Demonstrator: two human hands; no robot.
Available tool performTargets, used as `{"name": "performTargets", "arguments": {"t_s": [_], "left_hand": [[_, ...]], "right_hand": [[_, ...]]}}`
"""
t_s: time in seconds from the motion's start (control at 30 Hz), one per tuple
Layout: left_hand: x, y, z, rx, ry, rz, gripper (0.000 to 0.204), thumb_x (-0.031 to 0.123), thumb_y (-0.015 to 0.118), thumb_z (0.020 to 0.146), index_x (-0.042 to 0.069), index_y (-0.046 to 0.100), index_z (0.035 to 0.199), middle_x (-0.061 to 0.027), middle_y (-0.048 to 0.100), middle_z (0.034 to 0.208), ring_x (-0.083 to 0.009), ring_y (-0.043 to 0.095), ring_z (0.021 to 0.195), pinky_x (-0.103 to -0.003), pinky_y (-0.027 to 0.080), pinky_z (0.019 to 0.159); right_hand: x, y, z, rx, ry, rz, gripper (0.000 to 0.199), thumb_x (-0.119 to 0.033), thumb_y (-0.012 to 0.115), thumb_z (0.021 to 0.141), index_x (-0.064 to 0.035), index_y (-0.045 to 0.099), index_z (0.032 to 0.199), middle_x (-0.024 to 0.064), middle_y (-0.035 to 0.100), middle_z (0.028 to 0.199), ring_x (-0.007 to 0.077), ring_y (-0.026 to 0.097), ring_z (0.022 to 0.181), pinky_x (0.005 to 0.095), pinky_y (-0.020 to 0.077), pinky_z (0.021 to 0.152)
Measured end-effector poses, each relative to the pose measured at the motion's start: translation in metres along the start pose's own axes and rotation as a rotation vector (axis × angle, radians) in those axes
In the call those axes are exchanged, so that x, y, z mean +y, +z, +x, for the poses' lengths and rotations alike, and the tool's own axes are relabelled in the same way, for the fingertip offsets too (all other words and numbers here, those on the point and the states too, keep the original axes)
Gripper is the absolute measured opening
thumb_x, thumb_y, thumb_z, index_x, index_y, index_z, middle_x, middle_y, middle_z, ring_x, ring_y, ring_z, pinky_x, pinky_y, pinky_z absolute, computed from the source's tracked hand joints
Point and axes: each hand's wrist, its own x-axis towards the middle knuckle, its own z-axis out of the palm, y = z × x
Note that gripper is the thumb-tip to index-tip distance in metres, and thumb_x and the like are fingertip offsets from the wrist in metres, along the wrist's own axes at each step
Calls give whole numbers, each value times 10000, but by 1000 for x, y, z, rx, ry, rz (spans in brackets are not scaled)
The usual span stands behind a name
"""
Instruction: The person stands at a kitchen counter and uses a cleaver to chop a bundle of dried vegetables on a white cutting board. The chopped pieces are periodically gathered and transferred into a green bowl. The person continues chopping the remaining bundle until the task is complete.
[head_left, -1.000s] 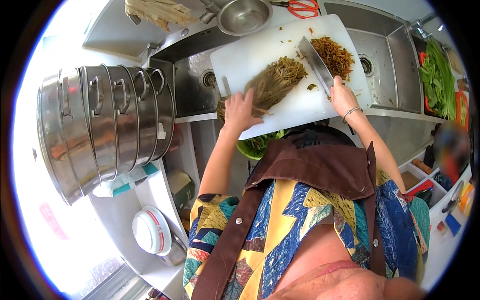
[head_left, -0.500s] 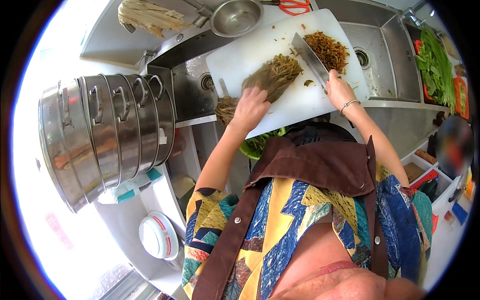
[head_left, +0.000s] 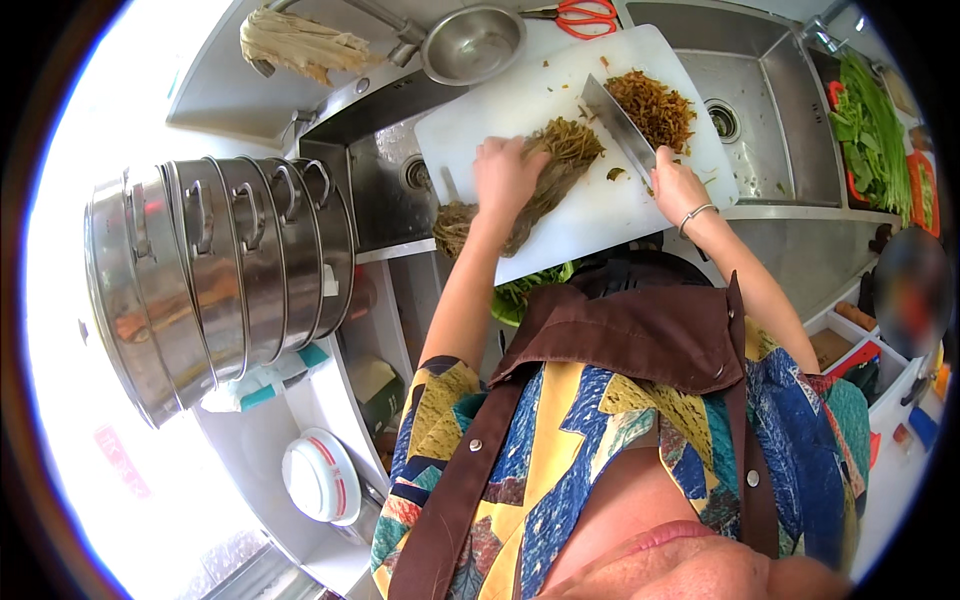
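Observation:
On the tilted white cutting board [head_left: 545, 237] lies a long bunch of limp, brown-green pickled greens [head_left: 570, 150]. My left hand [head_left: 508, 178] lies across its middle, fingers bent over the far edge and thumb toward the cut end; part of the bunch is hidden beneath. My right hand [head_left: 682, 188] grips the handle of a cleaver [head_left: 620, 125]. Its broad blade stands between the bunch and a heap of chopped pickled greens [head_left: 652, 110], close to the heap. A few scraps are scattered on the board.
The board bridges a sink with a left basin [head_left: 385, 205] and right basin [head_left: 775, 130]. Behind it are a metal bowl [head_left: 473, 45] and red-handled scissors [head_left: 585, 17]. Steel steamer pots [head_left: 225, 270] stand left; fresh greens [head_left: 870, 140] lie right. A green basket [head_left: 510, 305] is below the board.
My left hand has moved forward and slightly right, from the near side of the bunch to over its far edge. The right hand and cleaver have barely moved.

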Motion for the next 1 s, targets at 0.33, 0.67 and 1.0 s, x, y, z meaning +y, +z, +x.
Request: {"name": "performTargets", "arguments": {"t_s": [0.33, 0.67, 1.0], "left_hand": [[27, 43, 13, 128, 233, -305, 265, 141, 725, 688, 63, 617, 918, -110, 608, 929, -336, 550, 875, -426, 445, 764], [24, 62, 5, 179, 201, -226, 148, 162, 701, 712, 133, 654, 849, -31, 592, 941, -261, 545, 893, -383, 439, 760], [24, 65, 5, 237, 252, -184, 168, 136, 728, 665, 155, 653, 815, -15, 587, 927, -240, 551, 876, -371, 442, 729]], "right_hand": [[-12, -10, -25, 26, 5, 42, 154, -90, 427, 880, 33, 384, 963, 289, 604, 735, 458, 600, 728, 526, 466, 657], [-22, -8, -48, 30, -79, 58, 183, -124, 440, 922, 13, 344, 996, 229, 585, 650, 441, 570, 632, 525, 426, 566], [-37, -20, -39, -145, -4, 31, 171, -8, 398, 827, 69, 370, 977, 293, 599, 726, 459, 603, 729, 521, 473, 642]]}}
